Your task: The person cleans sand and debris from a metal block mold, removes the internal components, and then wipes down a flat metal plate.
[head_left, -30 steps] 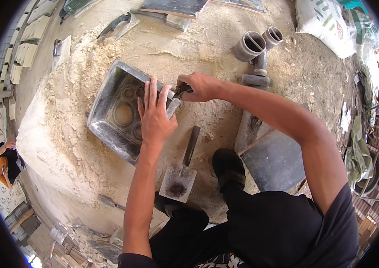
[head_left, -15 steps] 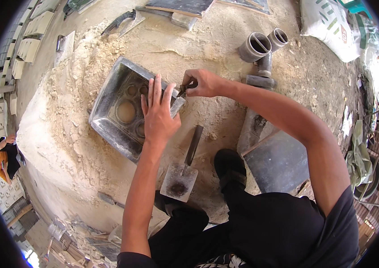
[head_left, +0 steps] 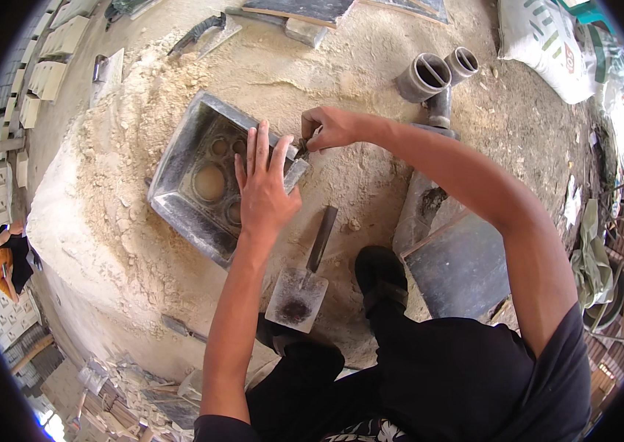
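Note:
A dark grey box-shaped mould with round shapes on its floor rests tilted on the pale powdery ground. Flat across its right rim lies my left hand, fingers stretched out. Beside the mould's right corner, my right hand has its fingers closed on a small dark piece that touches the corner; too little of it shows to tell its kind. A flat square trowel with a dark handle lies on the ground between the mould and my foot.
Two joined grey cylinders stand at the upper right. A dark flat board lies right of my shoe. A white sack is at the far right. At the left edge, a person in orange is near stacked pale blocks.
My right hand has shifted slightly and turned at the mould's corner, its fingers still closed. My left hand stays on the rim. The view has moved a little.

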`<action>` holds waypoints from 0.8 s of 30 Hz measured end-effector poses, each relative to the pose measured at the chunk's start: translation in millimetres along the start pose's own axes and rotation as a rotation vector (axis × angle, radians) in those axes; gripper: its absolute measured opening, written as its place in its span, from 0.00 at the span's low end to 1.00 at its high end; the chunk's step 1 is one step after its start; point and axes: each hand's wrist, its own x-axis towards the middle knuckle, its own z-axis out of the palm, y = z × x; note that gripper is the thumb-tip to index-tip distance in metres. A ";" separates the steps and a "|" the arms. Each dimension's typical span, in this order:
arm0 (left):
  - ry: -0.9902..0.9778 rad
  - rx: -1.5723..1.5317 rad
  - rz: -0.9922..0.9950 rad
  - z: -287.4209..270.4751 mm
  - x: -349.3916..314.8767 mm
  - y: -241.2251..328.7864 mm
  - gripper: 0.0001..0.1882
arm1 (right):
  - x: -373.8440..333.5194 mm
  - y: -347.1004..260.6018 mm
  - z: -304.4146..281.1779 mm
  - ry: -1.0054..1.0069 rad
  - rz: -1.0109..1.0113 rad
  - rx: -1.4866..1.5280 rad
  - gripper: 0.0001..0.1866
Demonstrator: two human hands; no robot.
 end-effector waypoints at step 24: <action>0.036 0.082 -0.007 0.9 4.1 3.3 0.39 | -2.7 -16.6 -8.3 -0.044 0.154 -0.151 0.17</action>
